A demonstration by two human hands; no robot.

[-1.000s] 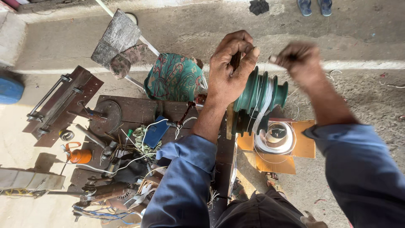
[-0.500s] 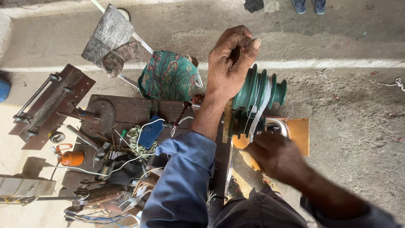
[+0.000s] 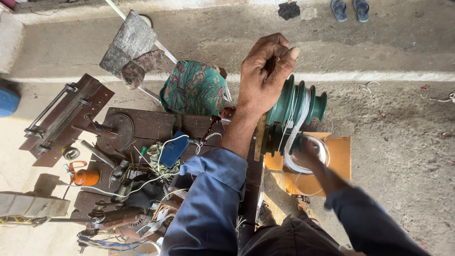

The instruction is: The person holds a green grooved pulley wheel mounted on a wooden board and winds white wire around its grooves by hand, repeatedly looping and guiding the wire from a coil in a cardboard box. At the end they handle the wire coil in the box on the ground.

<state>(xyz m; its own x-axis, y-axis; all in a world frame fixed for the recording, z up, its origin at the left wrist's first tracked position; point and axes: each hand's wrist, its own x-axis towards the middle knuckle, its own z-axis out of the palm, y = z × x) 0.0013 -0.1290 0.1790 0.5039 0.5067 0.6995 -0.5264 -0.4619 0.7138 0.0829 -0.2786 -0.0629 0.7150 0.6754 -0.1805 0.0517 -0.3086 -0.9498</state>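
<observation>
Head view, looking straight down over a cluttered wooden bench on a concrete floor.

Left hand (image 3: 263, 71): raised above the bench, fingers curled in, thumb pressed against the forefinger. It grips a small dark object between them; I cannot tell what it is. The hand sits just above and beside the green stepped former (image 3: 296, 106).

Green stepped former: mounted at the bench's right edge, lying on its side, several ridged steps narrowing toward the right. White wire (image 3: 295, 124) runs across its grooves and drops toward the coil below.

Right hand (image 3: 307, 154): low, under the former, motion-blurred. It touches the white wire coil (image 3: 316, 152) that lies on an orange cardboard sheet (image 3: 339, 156) on the floor. I cannot tell whether the fingers are pinching or spread.

Both sleeves are blue.

Around it, I note:
1. A green patterned cloth (image 3: 193, 89) bunched behind the bench, just left of the left forearm.
2. A blue rectangular case (image 3: 173, 149) on the bench amid loose white cable.
3. An orange oil can (image 3: 84, 176) near the bench's left edge.
4. A metal frame with 2 rods (image 3: 59, 116) further left.
5. A pair of blue sandals (image 3: 350, 9) at the top, well apart from the work.
</observation>
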